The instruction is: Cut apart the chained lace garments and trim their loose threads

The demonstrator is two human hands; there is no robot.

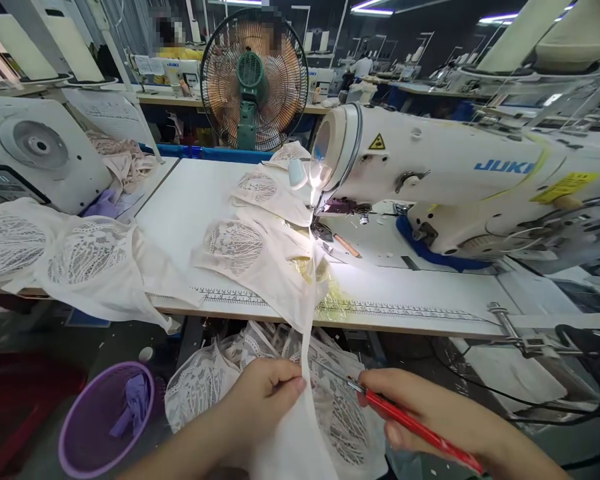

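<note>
Tabletop (190, 207) is white and runs L to R across the view, w/ a ruler strip (380, 308) printed along its near edge. On its R side sits the big white sewing machine (450, 173), lamp lit over the needle area. A 2nd machine (35, 150) stands at far L, and a fan (254, 77) is behind the tabletop, approx. centre. A chain of cream fabric pieces (260, 257) w/ lace panels lies from the needle across the tabletop twd me. It narrows into a fabric strip (307, 347) that hangs over the near edge, down btwn my hands. More cream and lace pieces (75, 257) are heaped at the L end, draped off the edge. Below the edge, in front of me, there's a lace pile (205, 380). A purple bin (97, 427) sits on the floor, lower L, w/ a purple scrap in it. My left hand (263, 393) is closed, thumb and fingers pinching the strip just L of where it hangs. My right hand (420, 413) is closed round a red tool (410, 421). Its thin metal tip points up-L and sits right at the strip, just beside my left thumb. Can't tell if the tip actually touches the cloth. Other workers and machines are in the bkgd, blurred.
</note>
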